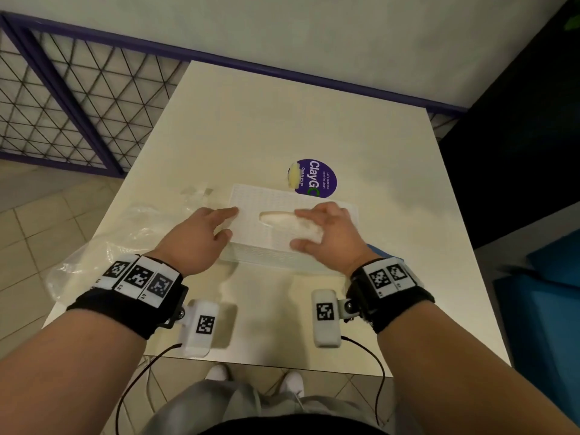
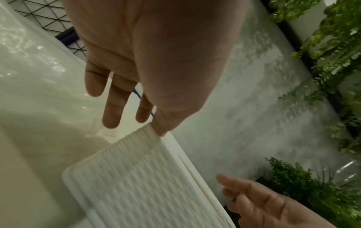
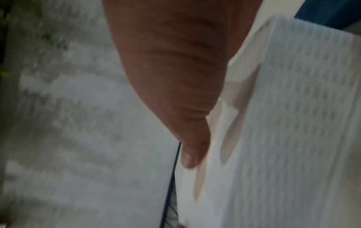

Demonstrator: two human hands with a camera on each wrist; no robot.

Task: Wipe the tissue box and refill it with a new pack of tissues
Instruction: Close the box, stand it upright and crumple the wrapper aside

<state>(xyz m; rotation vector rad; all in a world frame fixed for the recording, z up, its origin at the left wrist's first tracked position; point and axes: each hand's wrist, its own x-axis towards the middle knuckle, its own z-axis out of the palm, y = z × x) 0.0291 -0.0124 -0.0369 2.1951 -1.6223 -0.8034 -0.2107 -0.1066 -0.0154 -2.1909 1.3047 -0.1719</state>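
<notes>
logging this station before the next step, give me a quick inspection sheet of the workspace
surface: cream square table, round purple ClayGo sticker on it
job's things: white ribbed rectangular tissue box, tissue showing in its oval slot
clutter: crumpled clear plastic wrapper left of the box; pale yellow sponge-like piece on the sticker
grippers: left hand open, fingers on the box's left end; right hand open over the slot
cables: thin dark wires from the wrist cameras
surroundings: purple-framed mesh fence, tiled floor, green plants
</notes>
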